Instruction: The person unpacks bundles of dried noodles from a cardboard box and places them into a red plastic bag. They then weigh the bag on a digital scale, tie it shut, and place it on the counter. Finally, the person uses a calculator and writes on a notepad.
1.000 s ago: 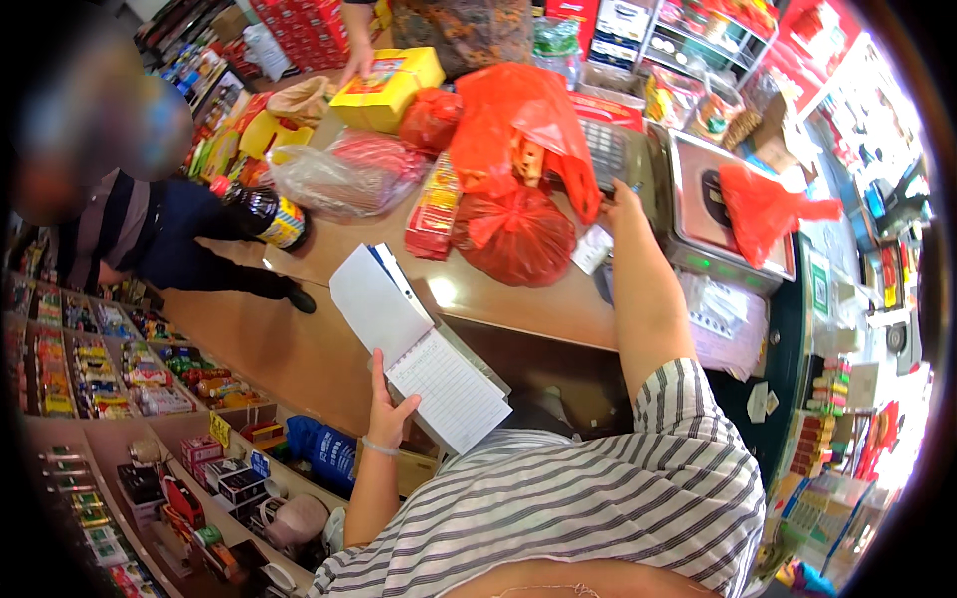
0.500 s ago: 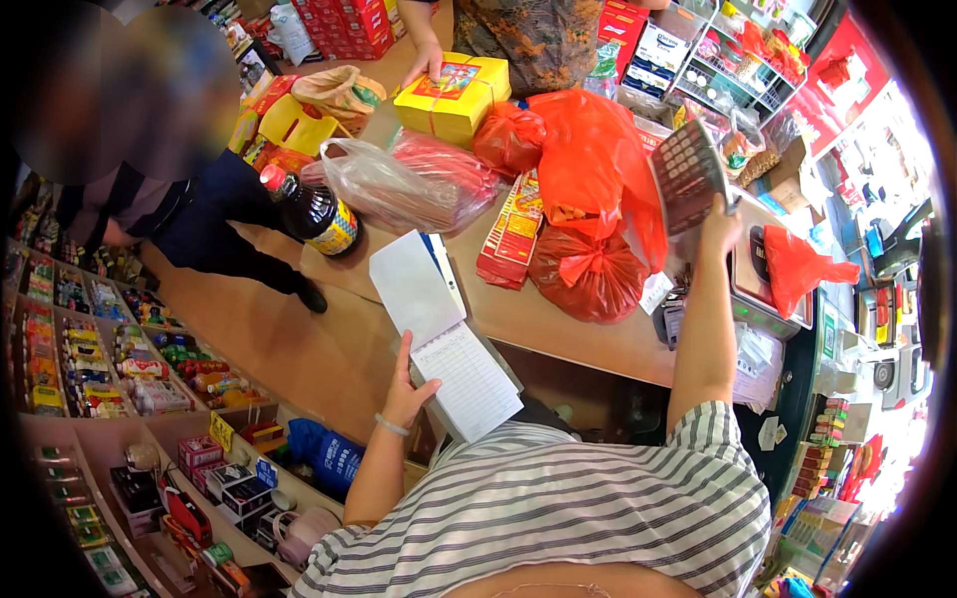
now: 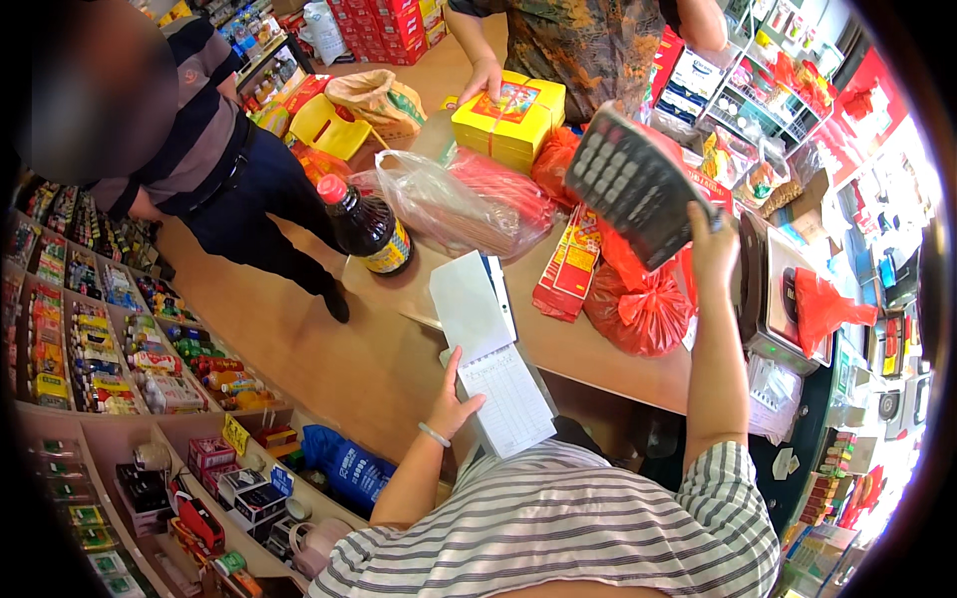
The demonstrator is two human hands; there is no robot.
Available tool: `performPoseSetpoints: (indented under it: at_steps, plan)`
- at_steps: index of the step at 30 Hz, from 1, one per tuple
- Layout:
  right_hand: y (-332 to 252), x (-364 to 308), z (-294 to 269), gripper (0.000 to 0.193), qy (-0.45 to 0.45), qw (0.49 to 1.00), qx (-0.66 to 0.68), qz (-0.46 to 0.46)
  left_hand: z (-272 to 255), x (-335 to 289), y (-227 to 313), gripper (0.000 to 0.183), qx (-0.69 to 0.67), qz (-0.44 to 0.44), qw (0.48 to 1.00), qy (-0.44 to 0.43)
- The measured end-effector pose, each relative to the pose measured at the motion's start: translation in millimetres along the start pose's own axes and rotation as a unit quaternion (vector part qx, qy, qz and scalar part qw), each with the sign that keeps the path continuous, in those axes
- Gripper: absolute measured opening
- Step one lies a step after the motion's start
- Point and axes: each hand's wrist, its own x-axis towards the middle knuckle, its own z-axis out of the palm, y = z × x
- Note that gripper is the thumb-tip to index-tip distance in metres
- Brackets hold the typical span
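My left hand point(image 3: 454, 407) grips an open receipt pad point(image 3: 510, 407) at its left edge, with the thumb lying on the lined page. Handwriting runs along the top of that page, and the cover is flipped up onto the counter's edge. Raised over the counter, a large dark calculator point(image 3: 630, 184) is tilted in my right hand point(image 3: 714, 249), which clasps its right edge. Behind and below the calculator are red plastic bags point(image 3: 640, 311), partly hidden by it. Red-and-yellow packets point(image 3: 570, 264) lie between the pad and the bags.
On the counter point(image 3: 618, 374) stand a dark sauce bottle point(image 3: 371, 231), a clear bag of pink sticks point(image 3: 469, 204) and a scale point(image 3: 783, 289). Across it, a person's hand point(image 3: 482, 78) rests by a yellow package point(image 3: 508, 125). Another person point(image 3: 249, 189) stands left, beside shelves point(image 3: 110, 424).
My right hand has swung the calculator leftward over the red bags, tilting it. The left hand still grips the pad. The whole view has shifted, so the counter items appear farther right.
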Motion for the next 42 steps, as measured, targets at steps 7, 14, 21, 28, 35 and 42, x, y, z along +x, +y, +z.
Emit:
performPoseSetpoints:
  at_steps: [7,14,21,28,35,42]
  plan:
    - [-27.0,-14.0,37.6,0.029,-0.048,0.999,0.008,-0.021,-2.1,3.0,-16.4,0.082,0.063,0.072,0.995,0.04]
    - [-11.9,1.0,-83.0,0.037,-0.052,0.998,0.031,-0.007,6.6,6.5,-6.4,0.078,0.064,0.052,0.996,0.041]
    - [119.8,-28.1,-226.1,0.032,-0.097,0.935,0.266,0.213,32.8,-1.5,3.2,0.074,0.029,0.018,0.999,0.024]
    - [205.8,15.7,-309.3,0.049,-0.233,0.96,-0.075,0.137,112.2,-25.2,6.0,0.077,-0.016,0.031,0.999,-0.009]
    - [190.5,65.1,-218.3,0.043,-0.533,0.84,0.004,-0.104,209.6,-72.9,-18.3,0.076,-0.135,0.059,0.989,0.025]
    - [126.5,-34.0,-69.2,0.043,-0.706,0.688,0.081,-0.149,212.8,-132.8,-37.5,0.076,-0.14,0.083,0.98,0.118]
